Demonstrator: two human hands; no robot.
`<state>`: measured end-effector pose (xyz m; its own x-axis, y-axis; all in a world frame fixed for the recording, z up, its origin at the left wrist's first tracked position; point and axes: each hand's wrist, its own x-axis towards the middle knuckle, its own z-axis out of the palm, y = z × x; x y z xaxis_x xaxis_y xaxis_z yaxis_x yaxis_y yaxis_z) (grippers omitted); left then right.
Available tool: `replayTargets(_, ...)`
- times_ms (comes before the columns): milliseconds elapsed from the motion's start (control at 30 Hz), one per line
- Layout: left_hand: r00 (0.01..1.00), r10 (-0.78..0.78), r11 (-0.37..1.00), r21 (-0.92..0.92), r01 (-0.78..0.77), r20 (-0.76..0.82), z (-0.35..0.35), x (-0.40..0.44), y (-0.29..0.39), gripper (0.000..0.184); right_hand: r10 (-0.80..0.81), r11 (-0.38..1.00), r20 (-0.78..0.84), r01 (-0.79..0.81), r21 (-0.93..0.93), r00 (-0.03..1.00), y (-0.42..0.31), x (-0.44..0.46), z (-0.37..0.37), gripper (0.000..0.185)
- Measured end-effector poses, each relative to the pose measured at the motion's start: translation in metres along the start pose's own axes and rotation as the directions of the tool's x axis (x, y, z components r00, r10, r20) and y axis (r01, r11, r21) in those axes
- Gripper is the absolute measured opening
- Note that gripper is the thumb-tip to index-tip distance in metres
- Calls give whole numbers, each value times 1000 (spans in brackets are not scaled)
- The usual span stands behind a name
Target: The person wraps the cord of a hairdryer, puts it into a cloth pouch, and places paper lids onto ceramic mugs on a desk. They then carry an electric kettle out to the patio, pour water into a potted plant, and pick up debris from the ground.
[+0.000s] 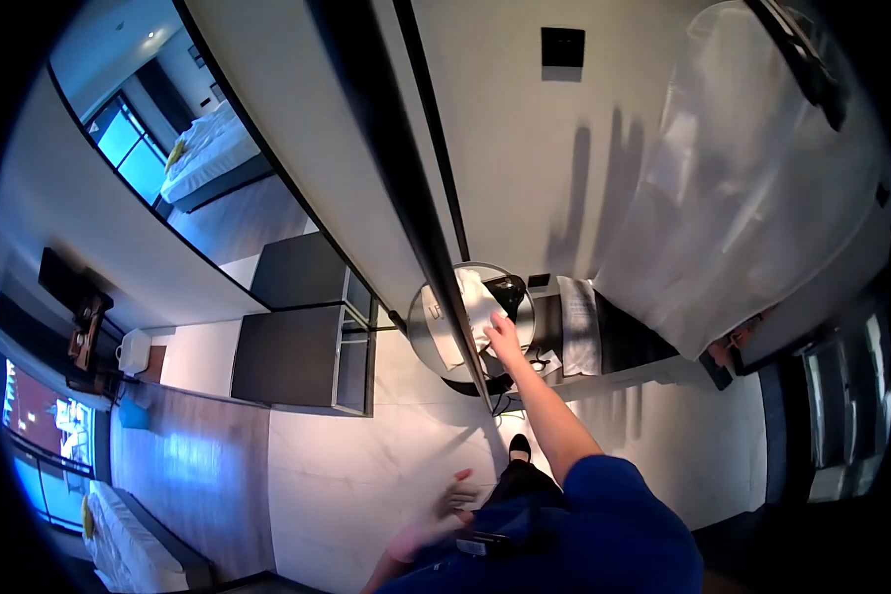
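My right hand reaches forward to a round tray-like tabletop. Its fingers are closed at the edge of a white cloth bag with dark print, which lies on the top. A glossy black object sits just beyond the hand; its kind is unclear. Small white and dark items, too small to name, lie beside my wrist. My left hand is low in front of my body, blurred by motion, away from the table. I cannot make out anything in it.
A black upright pole crosses in front of the round top. A folded white cloth lies on a dark bench to the right, beneath a hanging translucent white cover. To the left are a dark cabinet and a mirror.
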<state>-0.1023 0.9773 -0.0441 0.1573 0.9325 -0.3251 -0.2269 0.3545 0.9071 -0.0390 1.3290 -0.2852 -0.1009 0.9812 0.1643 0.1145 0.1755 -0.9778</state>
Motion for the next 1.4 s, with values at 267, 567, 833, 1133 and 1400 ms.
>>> replayTargets(267, 695, -144, 939, -320, -129, -705, -27, 11, -51, 40, 49, 769, -74, -85, -633, 996, -54, 7, -9, 71)
replayTargets(567, 945, -30, 968, 224, 108, -326, 6, 68, 8, 34, 332, 850, -42, -319, -420, 942, -60, 40, -57, 69)
replayTargets(833, 900, 301, 623, 649, -436, 316, 5, 128, 31, 30, -101, 917, -130, 41, -397, 986, -143, -52, -193, 49)
replayTargets(1133, 580, -93, -55, 577, -815, 810, 114, 205, 35, 47, 309, 746, 206, -102, -658, 929, -285, -199, -252, 40)
replayTargets(1400, 529, 495, -50, 631, -774, 689, 74, 287, 52, 19, 411, 874, -462, -485, -46, 786, -298, -270, -400, 13)
